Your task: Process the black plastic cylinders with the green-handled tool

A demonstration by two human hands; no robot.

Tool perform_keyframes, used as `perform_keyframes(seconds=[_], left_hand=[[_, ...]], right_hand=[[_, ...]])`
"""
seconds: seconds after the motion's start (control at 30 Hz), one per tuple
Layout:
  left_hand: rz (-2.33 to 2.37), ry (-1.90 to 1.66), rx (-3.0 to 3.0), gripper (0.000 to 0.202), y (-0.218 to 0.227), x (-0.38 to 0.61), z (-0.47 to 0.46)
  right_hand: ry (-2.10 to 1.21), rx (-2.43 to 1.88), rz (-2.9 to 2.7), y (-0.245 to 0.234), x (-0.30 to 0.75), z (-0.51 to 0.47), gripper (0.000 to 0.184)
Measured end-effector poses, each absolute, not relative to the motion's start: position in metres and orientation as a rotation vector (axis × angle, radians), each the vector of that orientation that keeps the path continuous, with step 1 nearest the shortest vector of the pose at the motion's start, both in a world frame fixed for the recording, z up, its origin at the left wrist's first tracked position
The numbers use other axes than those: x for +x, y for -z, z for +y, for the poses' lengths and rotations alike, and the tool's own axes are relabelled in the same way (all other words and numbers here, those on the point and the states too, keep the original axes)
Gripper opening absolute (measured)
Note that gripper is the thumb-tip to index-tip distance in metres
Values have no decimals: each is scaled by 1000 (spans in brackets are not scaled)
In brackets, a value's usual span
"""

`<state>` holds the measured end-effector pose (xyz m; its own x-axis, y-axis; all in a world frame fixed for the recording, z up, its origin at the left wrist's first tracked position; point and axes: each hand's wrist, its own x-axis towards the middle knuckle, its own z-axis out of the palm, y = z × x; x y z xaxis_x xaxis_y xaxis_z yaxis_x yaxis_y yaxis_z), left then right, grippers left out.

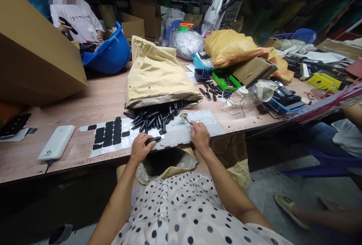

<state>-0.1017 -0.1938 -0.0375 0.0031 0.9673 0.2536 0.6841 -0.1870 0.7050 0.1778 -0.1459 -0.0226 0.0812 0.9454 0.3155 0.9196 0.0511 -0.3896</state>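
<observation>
My left hand (141, 147), at the table's front edge, pinches a black pen-shaped part (153, 139) that points to the right. My right hand (200, 135) is closed on the handle of a small metal spoon (185, 116), its round end over a yellow-green spot on a grey board (181, 133). Beyond my hands, a pile of similar black parts (154, 118) spills from the mouth of a tan sack (158, 75). Left of the pile lies a white sheet with black rounded stickers (109, 133).
A white power bank (56, 143) with a cable lies at left, near a large cardboard box (36, 48). A blue basin (110, 54) stands behind. Rightward are a green tray (226, 81), a clear bottle (237, 97) and an open-topped sack (169, 167) below the edge. A co-worker (76, 20) is across the table.
</observation>
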Motion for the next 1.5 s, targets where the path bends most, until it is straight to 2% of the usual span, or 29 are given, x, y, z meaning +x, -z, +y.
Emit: perform_keyframes(seconds=[0.23,0.5,0.8,1.03,1.2,1.33,1.5], left_hand=[[1691,-964,2052,19,36,-102,-198],[1599,-950,2230,25,24,-99,-212],[1574,-962,2529,13,37,-70,-257],[2017,-1235,2159,16,24,-80,-201],[2238,-1174,1967,17,21,-92,-145],[2281,-1125,1882,9,23,-99,-138],[2153,-1150,1987,13,22,-111,-169]], right_hand=[[201,-2072,-1852,33,187,-126,30],[283,-2102,-1866,34,181,-128,31],[275,-2100,-1866,36,180,-127,30],[196,-2079,-1866,32,179,-127,31],[191,-2064,-1856,32,178,-127,30],[195,-2057,-1861,32,177,-127,30],[183,-2070,-1852,31,177,-128,30]])
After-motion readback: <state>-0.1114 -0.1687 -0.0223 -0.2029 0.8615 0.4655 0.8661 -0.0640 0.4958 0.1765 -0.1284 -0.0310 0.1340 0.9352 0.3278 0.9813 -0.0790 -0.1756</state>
